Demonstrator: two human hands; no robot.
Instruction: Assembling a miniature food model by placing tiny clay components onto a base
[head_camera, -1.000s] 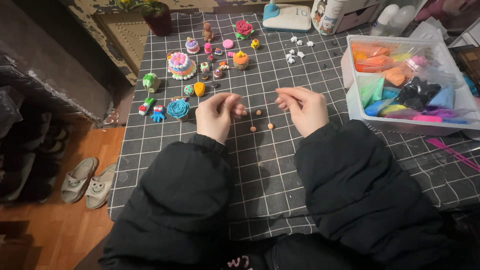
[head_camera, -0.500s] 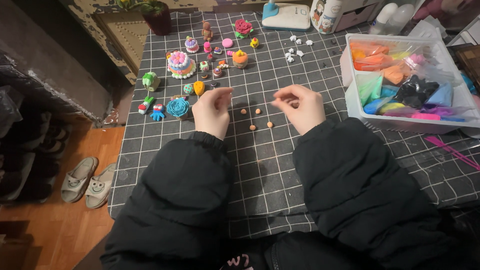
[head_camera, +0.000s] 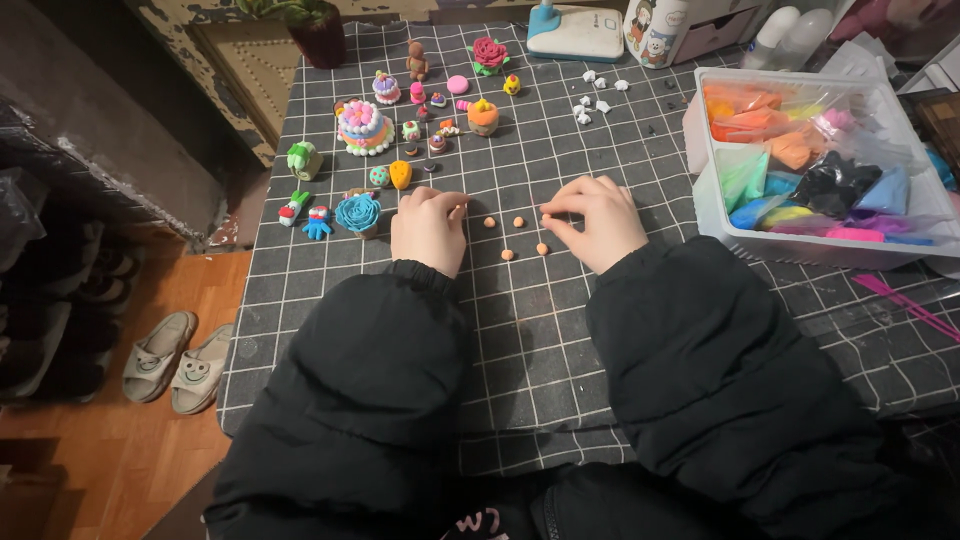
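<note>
Both my hands rest on a black grid-patterned mat (head_camera: 560, 330). My left hand (head_camera: 428, 225) is curled into a loose fist, knuckles up, and hides whatever is inside. My right hand (head_camera: 597, 218) has thumb and fingertips pinched together at the mat, on what looks like a tiny orange clay bit. Between the hands lie several small orange clay balls (head_camera: 518, 221). Black padded sleeves cover both arms.
Small clay figures stand at the far left: a tiered cake (head_camera: 363, 125), a blue rose (head_camera: 358, 212), a red rose (head_camera: 489, 52) and a brown bear (head_camera: 416, 60). A clear tub (head_camera: 700, 200) of coloured clay bags is on the right. Slippers (head_camera: 170, 358) lie on the floor.
Both hands have come down from just above the mat to rest on it. The left has closed into a fist, and the right pinch has dropped beside the balls.
</note>
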